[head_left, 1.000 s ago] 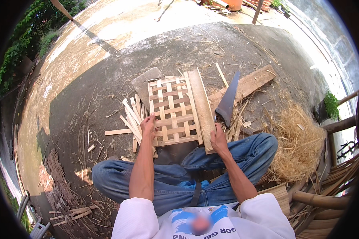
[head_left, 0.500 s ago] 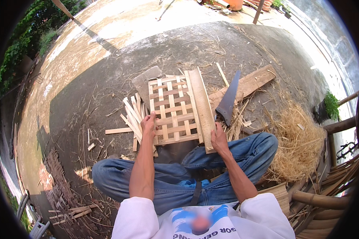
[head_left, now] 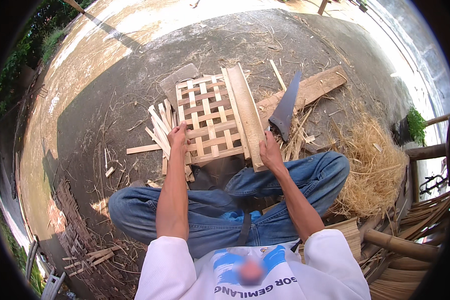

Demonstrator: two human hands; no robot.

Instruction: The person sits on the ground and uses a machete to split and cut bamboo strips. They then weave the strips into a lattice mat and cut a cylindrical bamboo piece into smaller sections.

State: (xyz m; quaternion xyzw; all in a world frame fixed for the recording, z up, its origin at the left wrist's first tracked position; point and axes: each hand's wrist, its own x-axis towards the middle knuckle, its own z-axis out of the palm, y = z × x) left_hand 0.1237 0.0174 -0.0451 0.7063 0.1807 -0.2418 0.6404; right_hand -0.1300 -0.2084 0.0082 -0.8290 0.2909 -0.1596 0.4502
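A woven lattice panel (head_left: 209, 116) of pale flat strips, which look like bamboo, is held in front of my crossed legs. Along its right side runs a long trough-shaped piece, like split bamboo (head_left: 247, 112), slanting toward my right knee. My left hand (head_left: 177, 135) pinches the panel's left edge near its lower corner, thumb on top. At the near end of the trough piece, my right hand (head_left: 270, 151) is closed on its outer edge; some fingers are hidden beneath. A handsaw (head_left: 286, 106) with a dark blade lies just beyond my right hand.
Loose pale strips (head_left: 157, 125) are heaped left of the panel. Under the saw lies a wooden plank (head_left: 315, 89). A pile of straw-like shavings (head_left: 372, 170) sits by my right knee, with bamboo poles (head_left: 402, 245) behind it. Dark wood scraps (head_left: 70, 215) lie at the left.
The view has tipped, so the whole scene sits higher in the picture. The panel has shifted slightly left with both hands keeping their grip.
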